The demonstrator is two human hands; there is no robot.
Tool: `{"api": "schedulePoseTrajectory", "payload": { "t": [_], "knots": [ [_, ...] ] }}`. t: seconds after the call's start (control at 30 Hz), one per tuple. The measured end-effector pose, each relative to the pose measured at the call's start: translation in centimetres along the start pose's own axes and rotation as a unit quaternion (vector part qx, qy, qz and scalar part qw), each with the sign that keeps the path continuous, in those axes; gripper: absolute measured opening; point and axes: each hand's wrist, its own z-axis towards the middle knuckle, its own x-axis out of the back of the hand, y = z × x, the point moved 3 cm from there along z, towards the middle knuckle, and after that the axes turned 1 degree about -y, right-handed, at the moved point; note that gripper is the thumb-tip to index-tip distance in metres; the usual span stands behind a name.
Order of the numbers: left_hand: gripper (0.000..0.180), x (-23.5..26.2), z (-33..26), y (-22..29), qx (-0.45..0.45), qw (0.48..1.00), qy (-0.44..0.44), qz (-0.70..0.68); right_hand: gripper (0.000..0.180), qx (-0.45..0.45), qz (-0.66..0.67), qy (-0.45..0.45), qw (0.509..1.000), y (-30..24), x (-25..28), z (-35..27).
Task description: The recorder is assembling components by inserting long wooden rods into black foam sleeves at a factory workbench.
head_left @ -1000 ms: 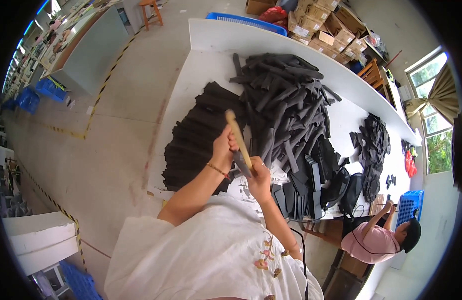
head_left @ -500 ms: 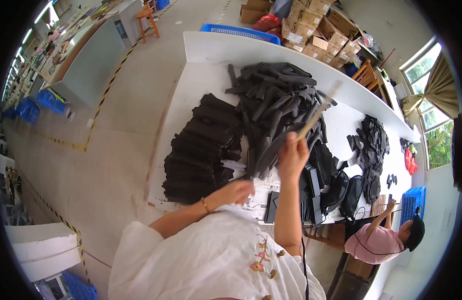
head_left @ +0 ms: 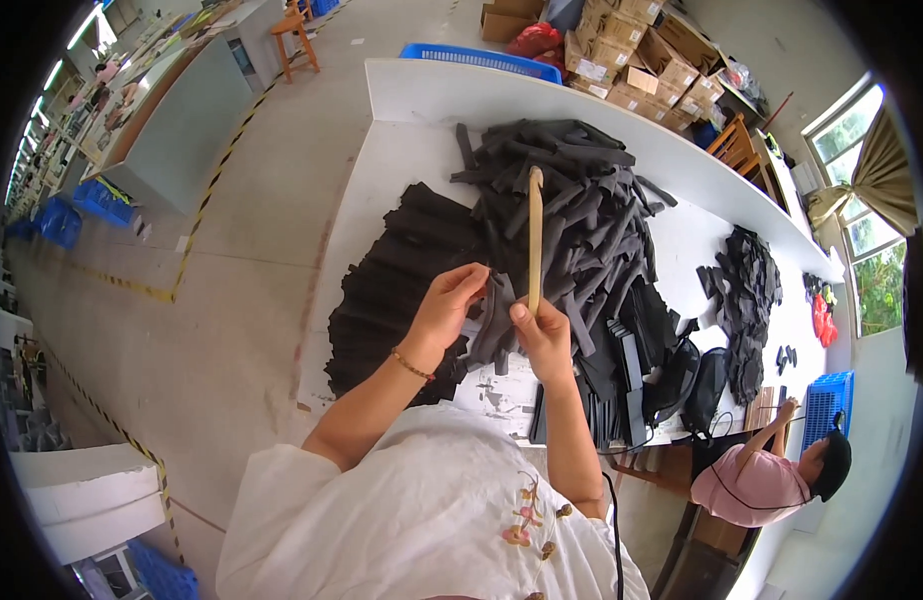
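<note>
My right hand [head_left: 547, 340] is closed around the lower end of a pale wooden stick [head_left: 536, 235], which points upward and has a hooked tip. Pinched at the fingertips, my left hand [head_left: 447, 308] has the upper edge of a dark grey fabric strip [head_left: 497, 325]. The strip hangs between both hands. Beyond them lies a tangled heap of dark grey fabric strips [head_left: 592, 215] on the white table [head_left: 412, 150]. Left of the heap, flatter rows of black fabric pieces [head_left: 397, 290] overlap, partly behind my left hand.
Black pouches [head_left: 704, 390] and stacked dark pieces [head_left: 597, 405] lie to the right, with another dark fabric pile [head_left: 747, 300] farther along. A co-worker in pink [head_left: 747, 485] sits at the right end. A low white partition [head_left: 602, 110] edges the table; cardboard boxes [head_left: 632, 50] stand behind it.
The stick has swung from slanting right to nearly upright as my right hand moved left and down. My left hand has risen to the upper edge of a grey strip now between my hands.
</note>
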Motion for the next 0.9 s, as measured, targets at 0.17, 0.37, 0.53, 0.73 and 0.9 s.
{"api": "schedulePoseTrajectory", "payload": {
  "t": [0.17,0.37,0.53,0.73,0.9],
  "knots": [
    [0.020,-2.4,-0.9,0.1,-0.004,0.999,0.034,-0.021,0.021,-0.016,0.030,0.010,0.999,0.3,-1.0,0.4],
    [0.037,1.7,2.1,1.4,-0.069,0.971,0.173,-0.150,0.024,0.087,-0.112,0.025,0.990,1.0,-1.3,0.6],
    [0.037,0.4,0.5,-0.4,0.007,0.971,0.015,0.237,0.024,-0.022,-0.029,0.078,0.996,3.3,0.4,1.3],
    [0.022,0.1,-3.1,-6.3,0.252,0.924,-0.196,0.211,0.025,0.072,-0.051,0.278,0.957,3.4,7.8,4.2],
    [0.012,3.0,4.1,-2.2,0.040,0.844,-0.160,0.510,0.024,0.085,-0.233,0.369,0.896,2.8,16.2,5.6]
  ]
}}
